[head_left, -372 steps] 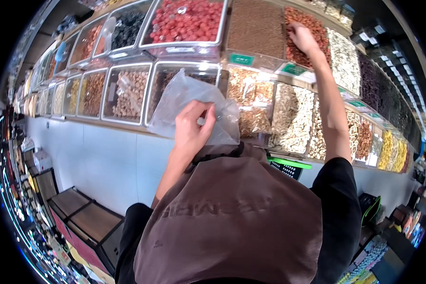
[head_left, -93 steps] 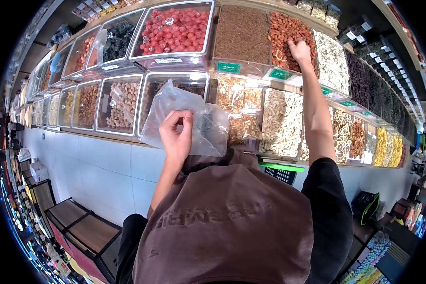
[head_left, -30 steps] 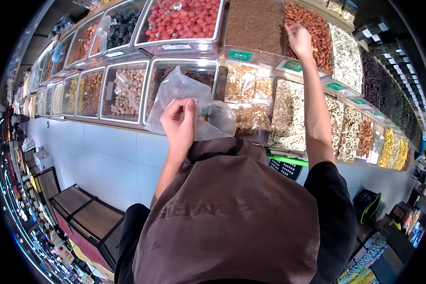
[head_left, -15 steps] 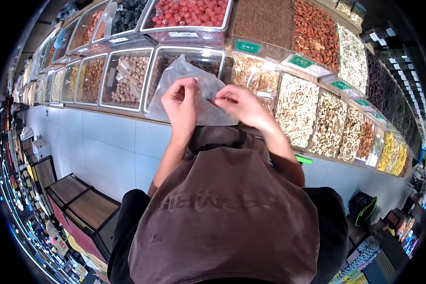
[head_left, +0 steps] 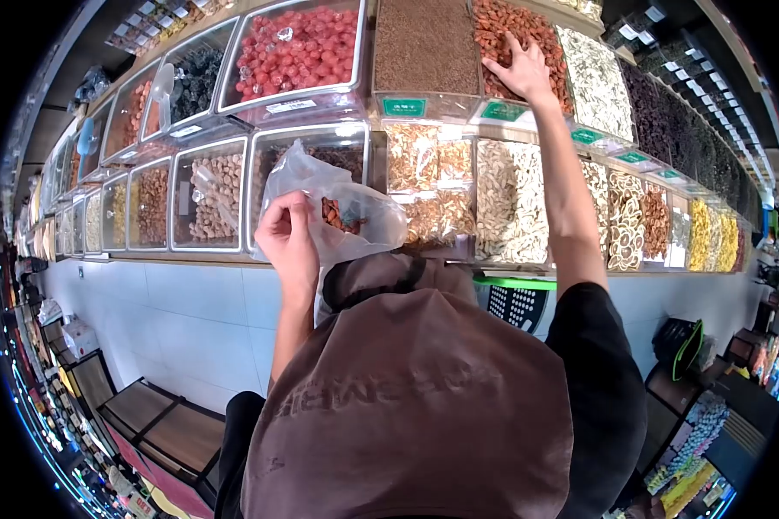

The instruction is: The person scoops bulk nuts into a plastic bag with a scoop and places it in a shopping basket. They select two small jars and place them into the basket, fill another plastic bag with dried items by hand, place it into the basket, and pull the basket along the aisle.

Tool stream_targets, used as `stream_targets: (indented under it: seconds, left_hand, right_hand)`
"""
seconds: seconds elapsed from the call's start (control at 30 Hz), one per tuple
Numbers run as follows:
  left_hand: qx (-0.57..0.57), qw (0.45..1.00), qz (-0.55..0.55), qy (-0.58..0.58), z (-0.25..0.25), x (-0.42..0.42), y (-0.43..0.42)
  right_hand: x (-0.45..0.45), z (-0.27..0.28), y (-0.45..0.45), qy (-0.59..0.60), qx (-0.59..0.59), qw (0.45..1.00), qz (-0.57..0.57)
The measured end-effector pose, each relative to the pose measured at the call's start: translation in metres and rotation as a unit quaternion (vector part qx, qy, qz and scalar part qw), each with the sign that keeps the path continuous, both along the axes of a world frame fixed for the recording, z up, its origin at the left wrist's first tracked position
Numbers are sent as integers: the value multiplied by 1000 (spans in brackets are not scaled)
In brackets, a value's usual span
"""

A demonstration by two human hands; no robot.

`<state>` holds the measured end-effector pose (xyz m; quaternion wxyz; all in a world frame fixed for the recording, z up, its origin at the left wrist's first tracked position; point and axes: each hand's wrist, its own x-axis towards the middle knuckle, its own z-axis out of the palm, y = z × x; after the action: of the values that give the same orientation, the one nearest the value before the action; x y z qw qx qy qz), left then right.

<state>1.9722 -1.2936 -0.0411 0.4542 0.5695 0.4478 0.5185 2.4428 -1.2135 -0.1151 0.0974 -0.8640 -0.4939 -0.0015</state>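
Note:
My left hand [head_left: 287, 233] is closed on the edge of a translucent plastic bag [head_left: 376, 221], held in front of the lower bins. A few reddish-brown dried pieces [head_left: 342, 216] show in the bag. Far out to the right, my right hand [head_left: 525, 73] rests on an upper bin of similar reddish-orange dried pieces [head_left: 506, 22]. Its fingers are spread, and their tips lie among the pieces. Whether anything is under the palm is hidden.
Beside that bin are a bin of fine brown grains [head_left: 424, 52] and one of whitish flakes [head_left: 593, 73]. Red wrapped pieces [head_left: 299, 52] fill a bin at upper left. Pale dried slices [head_left: 506, 203] lie below my right forearm. A dark-framed stand [head_left: 164, 424] is at lower left.
My right hand has left the bag and reached forward and right onto the reddish-orange pieces. My left hand still holds the bag, which now hangs more open with pieces visible.

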Motion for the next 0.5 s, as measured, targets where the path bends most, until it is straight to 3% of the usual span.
stream_targets:
  seconds: [0.27, 0.3, 0.4, 0.5]
  left_hand:
    - [-45, 998, 28, 25, 0, 9, 4]
    - [-49, 998, 28, 28, 1, 12, 5]
    - [-60, 997, 31, 38, 0, 15, 6]
    - [-50, 998, 26, 16, -3, 15, 6]
  right_hand:
    - [32, -20, 30, -52, -15, 998, 24]
    - [30, -24, 27, -70, 26, 996, 42]
    - [36, -22, 24, -50, 2, 998, 43]
    - [47, -28, 25, -28, 56, 998, 33]
